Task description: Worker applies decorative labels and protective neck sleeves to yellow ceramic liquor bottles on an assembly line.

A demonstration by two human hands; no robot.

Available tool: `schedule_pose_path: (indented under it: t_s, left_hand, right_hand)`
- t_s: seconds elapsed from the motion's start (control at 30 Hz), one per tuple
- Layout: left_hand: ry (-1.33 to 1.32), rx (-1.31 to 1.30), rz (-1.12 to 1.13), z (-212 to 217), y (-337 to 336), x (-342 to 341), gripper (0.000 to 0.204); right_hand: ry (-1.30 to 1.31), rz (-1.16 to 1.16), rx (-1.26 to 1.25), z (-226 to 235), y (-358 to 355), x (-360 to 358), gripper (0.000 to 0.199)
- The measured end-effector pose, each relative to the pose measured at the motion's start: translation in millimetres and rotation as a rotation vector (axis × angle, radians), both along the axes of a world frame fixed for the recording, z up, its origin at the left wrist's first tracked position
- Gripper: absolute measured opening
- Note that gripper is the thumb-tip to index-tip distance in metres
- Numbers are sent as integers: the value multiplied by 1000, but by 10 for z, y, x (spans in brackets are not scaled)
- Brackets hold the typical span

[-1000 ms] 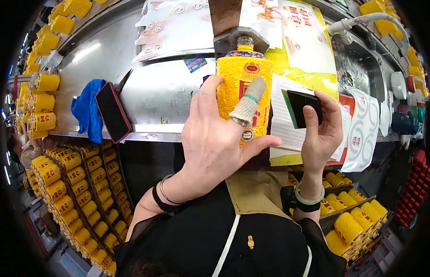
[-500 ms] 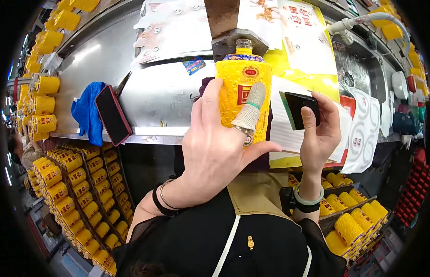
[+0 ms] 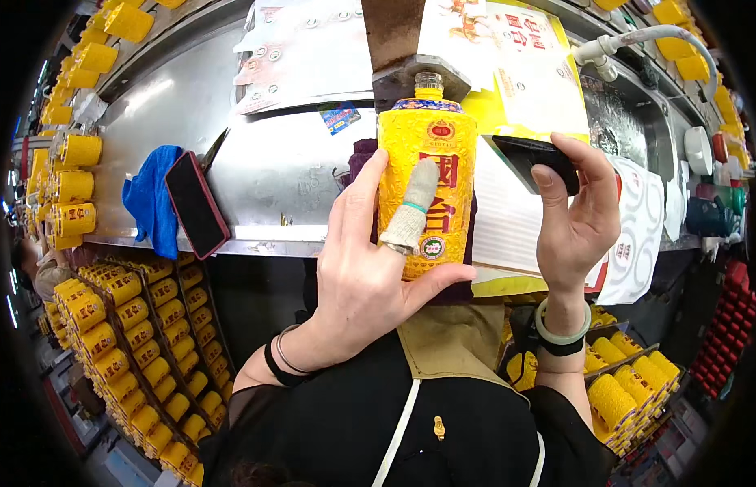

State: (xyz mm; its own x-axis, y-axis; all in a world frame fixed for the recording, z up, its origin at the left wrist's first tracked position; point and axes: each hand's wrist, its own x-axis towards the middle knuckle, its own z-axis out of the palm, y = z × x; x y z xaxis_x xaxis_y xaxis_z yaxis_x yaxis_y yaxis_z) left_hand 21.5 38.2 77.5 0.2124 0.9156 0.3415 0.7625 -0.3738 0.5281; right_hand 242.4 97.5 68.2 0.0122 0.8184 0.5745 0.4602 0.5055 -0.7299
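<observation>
A yellow embossed bottle [image 3: 453, 191] with a clear glass neck, a blue patterned shoulder and red lettering lies in front of me, its neck pointing away. My left hand [image 3: 358, 272] steadies it: fingers run along its left side and the thumb crosses its lower end. One finger wears a grey knitted finger sleeve [image 3: 420, 199] with a green band and rests on the bottle's face. To the right, my right hand [image 3: 579, 223] pinches a flat black scraper-like tool [image 3: 534, 157] between thumb and fingers, held apart from the bottle. The tool's exact kind is unclear.
On the metal bench [image 3: 268, 174] lie a blue cloth [image 3: 151, 199], a red-edged phone [image 3: 197, 204] and printed sheets [image 3: 305, 53]. A block [image 3: 423, 69] stands at the bottle's neck. A sink [image 3: 626, 118] sits at right. Racks of yellow bottles [image 3: 110, 321] flank me.
My right hand has moved rightward with the black tool, which has tilted. The sleeved finger has shifted down and left, uncovering more of the bottle's red lettering.
</observation>
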Motion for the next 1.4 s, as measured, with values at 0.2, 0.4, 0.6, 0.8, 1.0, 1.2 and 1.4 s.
schedule_pose_path:
  t_s: [0.2, 0.4, 0.6, 0.8, 1.0, 1.2, 1.4]
  left_hand:
    - [19, -54, -45, 99, -34, 33, 76]
    - [-182, -8, -73, -139, -59, -127, 101]
    - [-344, -137, -85, -379, -294, -204, 121]
    - [-402, -22, 41, -560, -328, -160, 78]
    - [-340, -76, 10, -668, -306, -224, 78]
    - [-346, -77, 27, -683, -353, -243, 77]
    - [-414, -112, 44, -714, -317, -171, 79]
  right_hand:
    - [-84, 127, 146, 313, 323, -171, 30]
    - [-420, 283, 215, 414, 596, -300, 28]
    - [-588, 582, 450, 387, 175, -381, 38]
    - [-509, 329, 338, 340, 394, -298, 29]
    - [-503, 712, 487, 97, -296, -213, 31]
    - [-373, 361, 147, 171, -110, -221, 32]
    - [-493, 75, 481, 145, 139, -108, 22]
